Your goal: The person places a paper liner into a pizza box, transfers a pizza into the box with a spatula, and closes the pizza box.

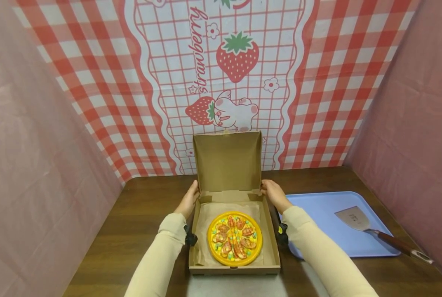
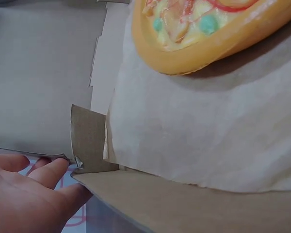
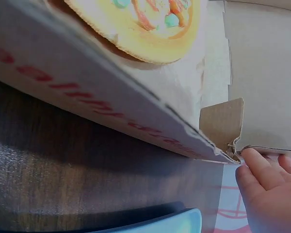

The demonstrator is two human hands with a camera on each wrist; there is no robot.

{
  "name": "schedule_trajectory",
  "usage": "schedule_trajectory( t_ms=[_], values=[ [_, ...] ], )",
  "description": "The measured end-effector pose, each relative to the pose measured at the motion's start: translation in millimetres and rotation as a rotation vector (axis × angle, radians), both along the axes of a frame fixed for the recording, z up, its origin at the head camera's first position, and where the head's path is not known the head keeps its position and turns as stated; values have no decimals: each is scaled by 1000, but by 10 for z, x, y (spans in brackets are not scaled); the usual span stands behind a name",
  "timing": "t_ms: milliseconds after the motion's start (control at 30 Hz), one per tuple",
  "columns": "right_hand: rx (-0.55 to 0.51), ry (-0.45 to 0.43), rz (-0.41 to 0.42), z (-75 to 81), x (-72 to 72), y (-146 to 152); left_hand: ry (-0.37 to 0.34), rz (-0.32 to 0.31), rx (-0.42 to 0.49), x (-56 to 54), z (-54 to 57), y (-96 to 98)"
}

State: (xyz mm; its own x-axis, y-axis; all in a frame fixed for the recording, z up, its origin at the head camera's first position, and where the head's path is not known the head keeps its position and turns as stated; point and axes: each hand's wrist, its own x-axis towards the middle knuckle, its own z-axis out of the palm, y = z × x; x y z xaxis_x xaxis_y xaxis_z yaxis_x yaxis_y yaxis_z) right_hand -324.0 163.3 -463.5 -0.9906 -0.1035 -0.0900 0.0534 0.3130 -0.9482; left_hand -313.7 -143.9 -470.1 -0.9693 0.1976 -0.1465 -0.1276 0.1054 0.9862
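A cardboard pizza box (image 1: 235,270) stands on the table with its lid (image 1: 228,161) raised upright at the back. Inside, a toy-like pizza (image 1: 234,238) with a thick yellow crust lies on a sheet of brown paper (image 1: 203,218). At the lid's left edge, near the hinge corner, my left hand (image 1: 187,201) touches the cardboard with fairly straight fingers. My right hand (image 1: 276,194) touches the matching corner on the right, its fingertips against the lid's edge in the right wrist view. Some fingertips of both hands are hidden behind the lid.
To the right of the box, a light blue tray (image 1: 317,206) lies on the dark wooden table (image 1: 132,231). A spatula (image 1: 354,218) rests on it, its handle jutting past the tray's right side. A strawberry-print cloth (image 1: 317,103) hangs behind the box.
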Motion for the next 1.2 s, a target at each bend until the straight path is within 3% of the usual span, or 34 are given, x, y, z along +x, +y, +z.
schedule_trajectory(
  t_ms=[467, 733, 1100, 1200],
  values=[
    [37, -17, -21, 66, 57, 5, 14, -10, -10, 59, 19, 7],
    [-33, -29, 10, 128, 142, 23, 29, -3, -20, 98, 84, 7],
    [-147, -51, 64, 71, 269, 111, -1, 1, 102, 228, 123, -19],
    [-150, -38, 77, 51, 316, 128, 28, 1, 125, 260, 80, -22]
  ],
)
